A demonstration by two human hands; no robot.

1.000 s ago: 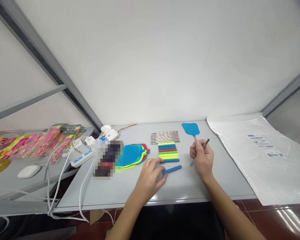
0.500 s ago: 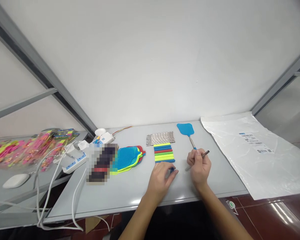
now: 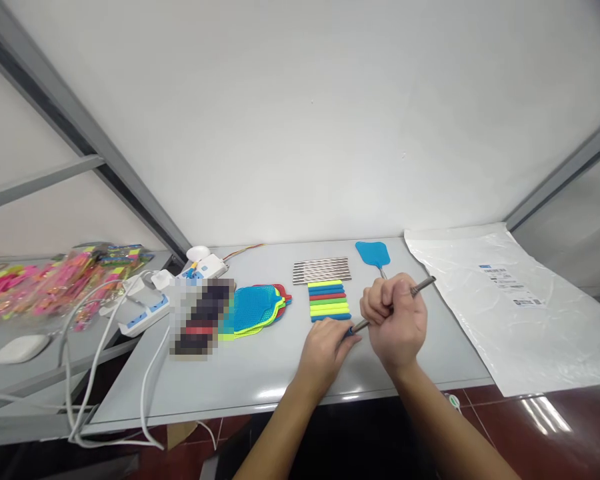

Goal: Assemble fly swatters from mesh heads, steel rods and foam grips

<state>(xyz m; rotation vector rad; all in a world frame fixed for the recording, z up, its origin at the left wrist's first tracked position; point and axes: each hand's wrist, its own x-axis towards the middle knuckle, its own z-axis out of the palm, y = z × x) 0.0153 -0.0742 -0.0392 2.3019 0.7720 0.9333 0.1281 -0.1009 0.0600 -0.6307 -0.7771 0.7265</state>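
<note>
My left hand is closed around a blue tubular handle, most of it hidden in the palm. A thin metal rod is gripped in my right hand; its lower end meets the open end of the blue handle. How deep it sits inside cannot be told. Beyond my right hand lies a blue fly swatter, its shaft partly covered. Metal rods lie side by side behind a row of coloured handles. Blue, yellow and red swatter heads are piled to the left.
A white plastic bag with a label covers the table's right side. At left are a power strip with looping white cables, a blurred-out dark object and bagged colourful items on a neighbouring surface.
My right hand has risen and tilted the metal rod, bringing its lower end to the blue handle's opening. My left hand stays nearly in place.
</note>
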